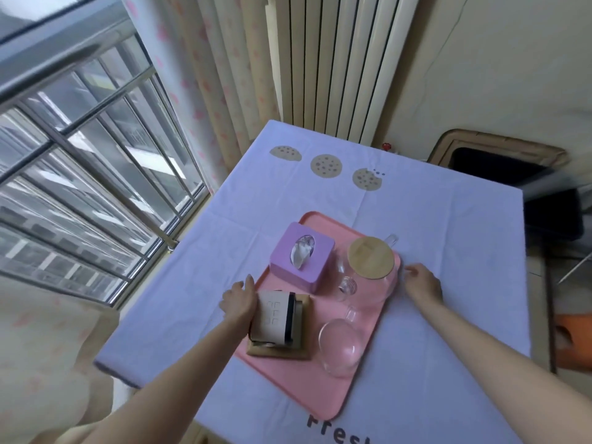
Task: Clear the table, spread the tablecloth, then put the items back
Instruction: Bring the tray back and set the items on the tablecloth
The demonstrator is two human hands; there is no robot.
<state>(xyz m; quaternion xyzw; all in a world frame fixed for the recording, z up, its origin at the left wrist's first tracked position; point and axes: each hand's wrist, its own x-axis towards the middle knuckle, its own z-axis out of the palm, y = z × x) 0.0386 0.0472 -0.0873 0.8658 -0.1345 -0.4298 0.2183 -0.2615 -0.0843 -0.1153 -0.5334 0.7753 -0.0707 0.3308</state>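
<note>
Tablecloth (432, 235): lavender with cookie prints, spread flat. We judge the spreading step done.
Pink tray (320, 395): rests on the tablecloth, toward the near side and askew to its edges. It carries every item, so one lift moves them all.
Load: the purple tissue box (301, 256) and the glass teapot (378, 290) with its bamboo lid (370, 257) are at the far end. A cream box on a wooden base (277, 318) and an upturned glass cup (339, 344) are nearer us. The heavy pieces are spread across the width, which we read as balance.
Left hand (238, 302): fingers straight, laid against the tray's left rim and gripping nothing. We cannot tell whether the fingertips hook beneath the rim.
Right hand (423, 285): relaxed, fingers loosely curled, just beside the right rim and holding nothing.
Placement of the hands: they sit on opposite rims, so the load stays level between them.
Stage: we judge the items returned. Only squaring the tray to the tablecloth appears left.
Risk: the glassware stands loose, so a sharp nudge could slide it.
</note>
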